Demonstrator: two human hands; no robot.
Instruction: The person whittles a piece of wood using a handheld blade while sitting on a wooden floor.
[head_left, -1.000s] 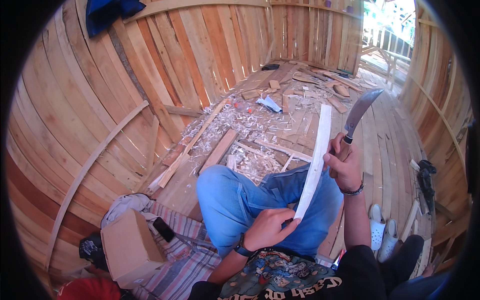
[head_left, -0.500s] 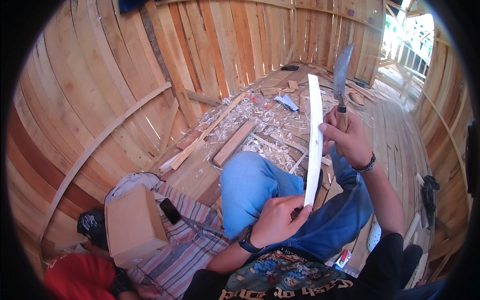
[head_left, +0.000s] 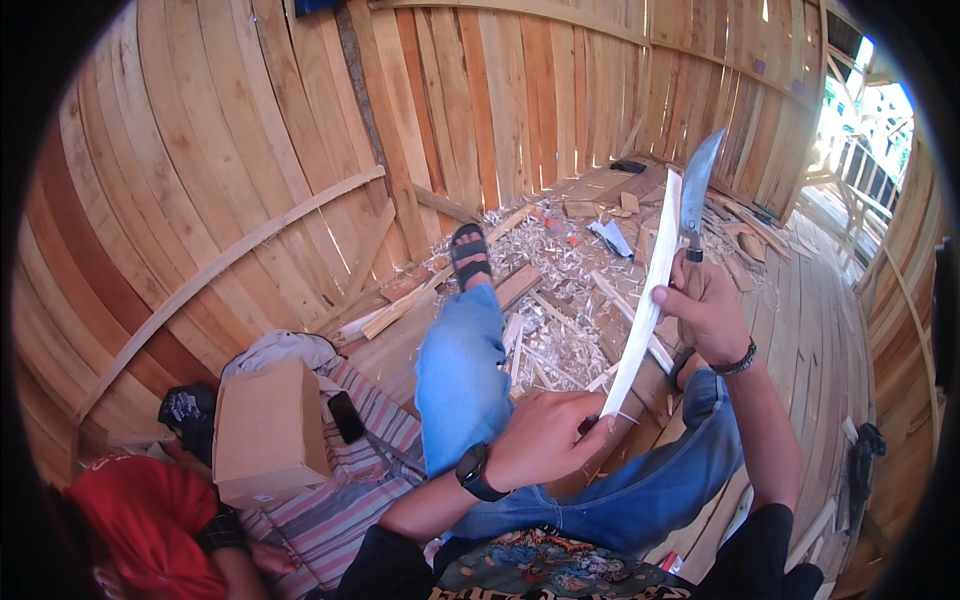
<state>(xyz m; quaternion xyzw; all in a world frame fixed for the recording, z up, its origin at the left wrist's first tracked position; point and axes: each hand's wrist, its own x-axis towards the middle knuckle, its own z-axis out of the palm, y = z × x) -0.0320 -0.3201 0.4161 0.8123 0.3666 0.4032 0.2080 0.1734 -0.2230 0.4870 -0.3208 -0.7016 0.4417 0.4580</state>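
Note:
My left hand (head_left: 548, 435), with a dark watch at its wrist, pinches the lower end of a long, thin, pale wooden strip (head_left: 650, 280) between thumb and fingers. The strip rises from it, leaning to the right. My right hand (head_left: 715, 312) is closed round the wooden handle of a knife (head_left: 697, 190), whose broad, curved blade points up just right of the strip's top. The right thumb also presses on the strip about midway along. Most fingers of the right hand are hidden behind the handle and strip.
Wood shavings (head_left: 560, 250) and offcuts litter the floor ahead. My sandalled foot (head_left: 470, 258) rests near the plank wall. At left are a cardboard box (head_left: 268, 430), a phone (head_left: 347, 417) on a striped cloth (head_left: 330, 510), and another person in red (head_left: 150, 525).
My left leg has stretched forward, bringing its sandalled foot into view. The strip leans more to the right, and its top is now close beside the knife blade. Both hands keep their hold.

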